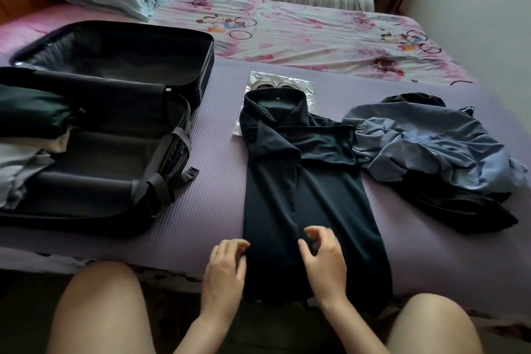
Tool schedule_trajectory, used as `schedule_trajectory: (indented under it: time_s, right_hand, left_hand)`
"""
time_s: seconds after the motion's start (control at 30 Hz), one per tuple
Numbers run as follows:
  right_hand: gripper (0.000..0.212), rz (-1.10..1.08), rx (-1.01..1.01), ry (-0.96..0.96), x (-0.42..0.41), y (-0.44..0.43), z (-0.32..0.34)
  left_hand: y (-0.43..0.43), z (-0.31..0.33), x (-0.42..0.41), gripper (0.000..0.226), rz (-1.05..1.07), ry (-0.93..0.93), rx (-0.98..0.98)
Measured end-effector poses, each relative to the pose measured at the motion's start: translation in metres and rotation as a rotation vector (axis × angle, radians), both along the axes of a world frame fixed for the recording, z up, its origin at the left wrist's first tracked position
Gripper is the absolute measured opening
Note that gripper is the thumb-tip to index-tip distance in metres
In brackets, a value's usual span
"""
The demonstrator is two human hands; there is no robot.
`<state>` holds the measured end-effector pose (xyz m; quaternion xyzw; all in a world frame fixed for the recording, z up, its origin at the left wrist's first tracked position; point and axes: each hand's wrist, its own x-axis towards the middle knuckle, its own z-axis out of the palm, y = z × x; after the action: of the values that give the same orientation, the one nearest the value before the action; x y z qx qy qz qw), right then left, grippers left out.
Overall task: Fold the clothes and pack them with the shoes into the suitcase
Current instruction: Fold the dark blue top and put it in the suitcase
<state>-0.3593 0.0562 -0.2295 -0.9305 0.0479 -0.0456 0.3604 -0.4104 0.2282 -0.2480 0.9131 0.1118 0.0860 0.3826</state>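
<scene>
— Dark blue shirt (301, 195) on the purple mat (201, 152), hanging over the near edge of the bed. Is it folded?
— Half, I think. Its sides and sleeves are turned in, but it is not folded short yet.
— And the hands?
— The left hand (224, 270) is at the shirt's left side. The right hand (324, 261) is over its middle. The fingers (316, 231) are loosely bent and hold nothing.
— What is packed?
— Some clothes (31, 115) sit in the open suitcase (115, 158) at the left edge.
— What is left?
— The blue and black pile (431, 146) at the right, and the shoes (273, 85) in their shiny bag (304, 86) beyond the collar.
</scene>
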Motion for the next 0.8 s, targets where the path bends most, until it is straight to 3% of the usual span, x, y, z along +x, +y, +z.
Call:
schedule_trajectory:
  time_s: [0.1,0.23,0.27,0.37,0.47,0.63,0.7,0.8]
  right_hand:
    - [0.027,0.091,-0.025,-0.099,0.05,0.01,0.011]
    - [0.044,0.257,-0.21,-0.201,0.12,0.032,0.017]
    - [0.049,0.312,-0.272,-0.219,0.136,0.039,0.016]
    - [0.065,0.431,-0.465,-0.29,0.179,0.055,0.008]
    - [0.072,0.463,-0.606,-0.351,0.209,0.063,-0.004]
    - [0.06,0.464,-0.598,-0.536,0.235,0.061,-0.024]
    - [0.049,0.451,-0.541,-0.609,0.241,0.06,-0.027]
    - [0.022,0.476,-0.459,-0.713,0.247,0.062,-0.028]
  left_hand:
    - [-0.004,0.004,0.032,0.039,-0.126,0.006,0.115]
    - [-0.009,0.004,0.079,0.053,-0.281,0.094,0.237]
    - [-0.009,0.005,0.091,0.053,-0.273,0.083,0.18]
    - [-0.001,0.01,0.128,0.044,-0.042,0.028,-0.226]
    - [0.027,0.012,0.177,0.034,0.162,0.038,-0.429]
    - [0.059,0.02,0.261,0.03,0.256,0.098,-0.534]
    - [0.063,0.023,0.291,0.035,0.296,0.151,-0.621]
    - [0.069,0.015,0.324,0.043,0.304,0.282,-0.603]
